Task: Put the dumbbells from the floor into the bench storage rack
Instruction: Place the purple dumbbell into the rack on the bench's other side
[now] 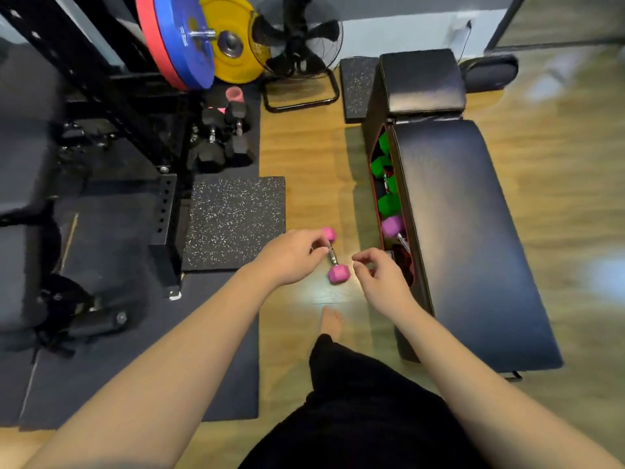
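A small pink dumbbell (335, 265) with a metal handle is above the wooden floor in the middle of the view. My left hand (293, 257) grips its handle with the fingertips. My right hand (380, 275) hovers just right of the dumbbell, fingers curled and apart, holding nothing. The black bench (473, 238) stands to the right, and its side storage rack (389, 198) holds several green dumbbells (385, 203) and one pink dumbbell (392, 226).
Black hex dumbbells (220, 137) and a pink roller stand at the back left by the black rack frame (142, 123) with coloured weight plates (182, 38). A floor fan (297, 42) stands behind. A speckled mat (236, 221) lies left. My bare foot (331, 321) is below the dumbbell.
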A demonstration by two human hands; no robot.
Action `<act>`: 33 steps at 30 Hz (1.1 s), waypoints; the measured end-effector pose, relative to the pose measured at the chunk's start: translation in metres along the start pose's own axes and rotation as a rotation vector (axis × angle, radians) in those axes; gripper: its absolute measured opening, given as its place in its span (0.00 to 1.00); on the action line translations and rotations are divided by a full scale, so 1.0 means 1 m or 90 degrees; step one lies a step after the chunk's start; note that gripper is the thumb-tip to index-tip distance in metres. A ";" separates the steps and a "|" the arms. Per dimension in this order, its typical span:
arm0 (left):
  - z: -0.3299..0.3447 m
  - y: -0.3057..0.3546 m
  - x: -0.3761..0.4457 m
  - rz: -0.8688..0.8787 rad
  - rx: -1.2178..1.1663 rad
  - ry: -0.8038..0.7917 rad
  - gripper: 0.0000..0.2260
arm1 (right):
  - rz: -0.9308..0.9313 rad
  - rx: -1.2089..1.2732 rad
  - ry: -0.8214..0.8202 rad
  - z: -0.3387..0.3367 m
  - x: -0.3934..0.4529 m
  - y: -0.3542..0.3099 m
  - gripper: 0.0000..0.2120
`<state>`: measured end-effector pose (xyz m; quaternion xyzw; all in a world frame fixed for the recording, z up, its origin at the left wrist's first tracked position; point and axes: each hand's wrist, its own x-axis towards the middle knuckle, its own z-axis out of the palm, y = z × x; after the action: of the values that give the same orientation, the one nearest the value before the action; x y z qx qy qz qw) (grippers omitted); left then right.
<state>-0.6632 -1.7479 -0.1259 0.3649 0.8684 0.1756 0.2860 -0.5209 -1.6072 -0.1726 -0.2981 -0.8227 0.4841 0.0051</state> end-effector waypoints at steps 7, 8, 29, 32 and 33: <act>-0.041 -0.031 0.076 -0.007 0.039 -0.032 0.08 | 0.018 0.016 0.019 -0.001 0.081 -0.018 0.06; -0.045 -0.034 0.087 0.001 0.046 -0.042 0.08 | 0.033 0.016 0.026 -0.003 0.089 -0.015 0.06; 0.006 -0.127 0.302 0.170 0.196 -0.286 0.09 | 0.289 0.001 0.145 0.076 0.200 0.050 0.09; 0.045 -0.159 0.330 0.163 0.228 -0.298 0.09 | 0.305 0.001 0.132 0.101 0.220 0.086 0.05; 0.062 -0.170 0.341 0.157 0.226 -0.297 0.10 | 0.307 0.002 0.127 0.112 0.229 0.104 0.04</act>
<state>-0.9093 -1.6063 -0.3875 0.5421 0.7458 -0.0337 0.3857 -0.6921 -1.5457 -0.3795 -0.5317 -0.7227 0.4407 -0.0287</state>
